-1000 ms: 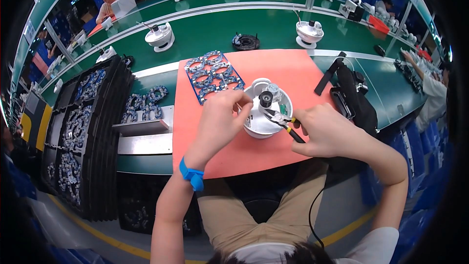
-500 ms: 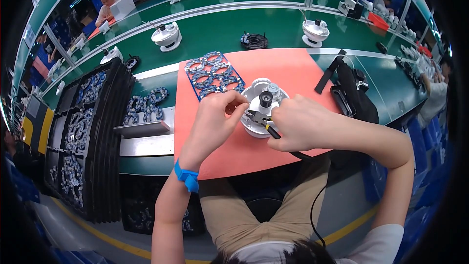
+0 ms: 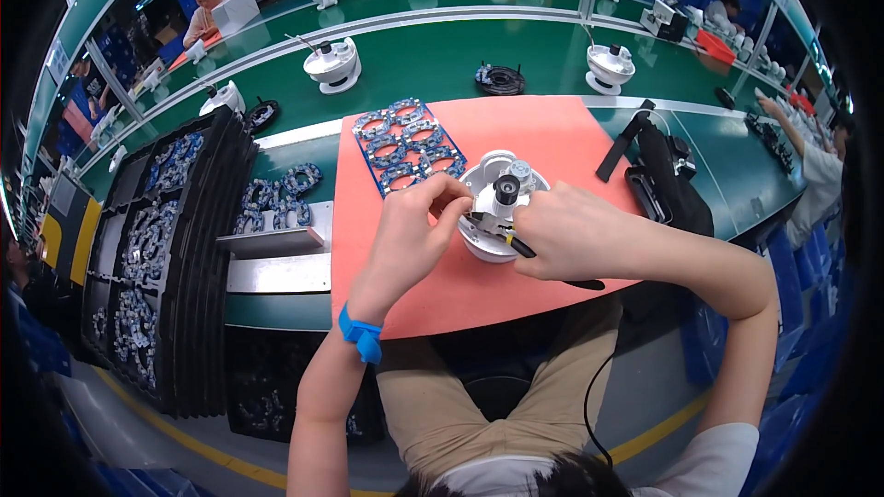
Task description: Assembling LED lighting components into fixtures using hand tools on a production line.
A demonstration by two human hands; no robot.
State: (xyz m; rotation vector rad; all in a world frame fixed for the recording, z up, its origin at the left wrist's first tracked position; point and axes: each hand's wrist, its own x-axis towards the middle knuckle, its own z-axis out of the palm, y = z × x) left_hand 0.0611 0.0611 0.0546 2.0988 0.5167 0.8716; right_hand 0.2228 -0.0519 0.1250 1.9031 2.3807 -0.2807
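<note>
A round white camera-like housing (image 3: 486,247) sits on the orange-pink mat (image 3: 396,299), its open side up. A black cylindrical lens part (image 3: 506,189) stands inside it. My right hand (image 3: 573,232) is closed around pliers (image 3: 497,228) with black and yellow handles, their jaws over the housing's left part. At the housing's left edge, my left hand (image 3: 410,225) pinches with thumb and forefinger close to the jaws. Whatever lies between those fingertips is too small to make out. A blue strap (image 3: 361,335) circles my left wrist.
A panel of blue circuit boards (image 3: 410,145) lies on the mat. Black trays (image 3: 161,258) with more boards are stacked at left. White units (image 3: 333,69) and a black cable coil (image 3: 500,80) stand on the green conveyor (image 3: 424,51). A black strapped device (image 3: 658,166) lies at right.
The white units and cable coil on the near conveyor have shifted right. Both hands keep their grips at the housing, with the pliers slightly changed in angle. A co-worker's arm at right has reached out.
</note>
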